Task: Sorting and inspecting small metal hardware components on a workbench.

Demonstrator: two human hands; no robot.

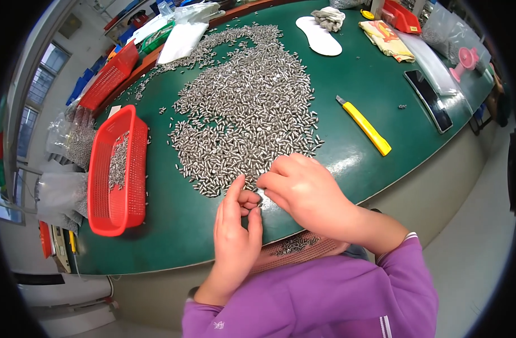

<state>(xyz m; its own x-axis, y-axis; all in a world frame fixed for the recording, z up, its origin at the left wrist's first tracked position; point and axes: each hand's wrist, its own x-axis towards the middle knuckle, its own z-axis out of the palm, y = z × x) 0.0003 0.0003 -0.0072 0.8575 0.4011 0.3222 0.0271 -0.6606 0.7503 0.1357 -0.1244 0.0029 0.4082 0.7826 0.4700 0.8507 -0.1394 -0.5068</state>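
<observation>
A wide heap of small silvery metal pins covers the middle of the green table. At its near edge my right hand bends down, fingers pressed together over the nearest pins. Its fingertips are mostly hidden, so what they pinch cannot be made out. Just to the left, my left hand is curled with the index finger pointing up along the heap and the thumb raised. Any small piece inside its curled fingers is too small to name. The two hands' fingertips are close together. Below them, a pink mesh basket with some pins sits under the table's edge.
A red plastic basket holding some pins stands on the left. To the right lie a yellow utility knife and a phone. A white insole, a glove and a pink spool-like stand are farther back. Clear bags line the left side.
</observation>
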